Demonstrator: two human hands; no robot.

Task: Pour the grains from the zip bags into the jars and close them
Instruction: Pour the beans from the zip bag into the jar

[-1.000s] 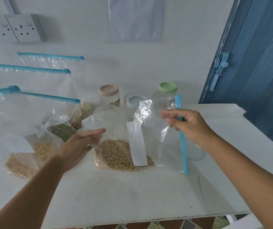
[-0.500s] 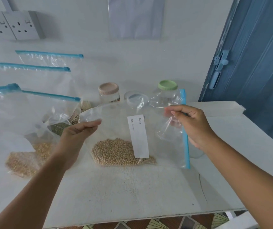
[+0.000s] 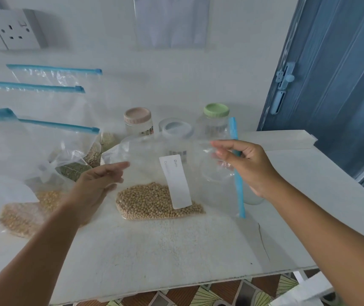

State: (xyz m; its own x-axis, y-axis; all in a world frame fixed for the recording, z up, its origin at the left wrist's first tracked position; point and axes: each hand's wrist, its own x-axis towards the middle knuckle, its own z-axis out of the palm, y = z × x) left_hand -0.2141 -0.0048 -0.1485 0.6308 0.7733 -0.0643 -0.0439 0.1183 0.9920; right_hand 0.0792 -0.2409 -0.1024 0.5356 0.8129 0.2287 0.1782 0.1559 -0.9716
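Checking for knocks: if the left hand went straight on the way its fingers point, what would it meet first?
Probably the soybean bag: the left hand's fingertips already sit at its near edge. Jars stand behind it, though depth is unclear.

A table (image 3: 176, 250) fills the lower and middle frame, with a wall (image 3: 110, 74) behind it and a door (image 3: 331, 74) at the upper right. At the centre a zip bag (image 3: 176, 164) stands on the table, its grains (image 3: 152, 200) pooled in its bottom and its zipper strip (image 3: 236, 166) on its right side. Behind it three jars (image 3: 138, 120) (image 3: 176, 131) (image 3: 215, 120) stand in a row along the wall. At the left, more bags (image 3: 33, 151) lean one behind another. A socket (image 3: 11, 29) sits on the wall at the upper left. The left hand (image 3: 97, 186) is at the bag's left edge; the right hand (image 3: 249, 164) is at its upper right, by the strip.
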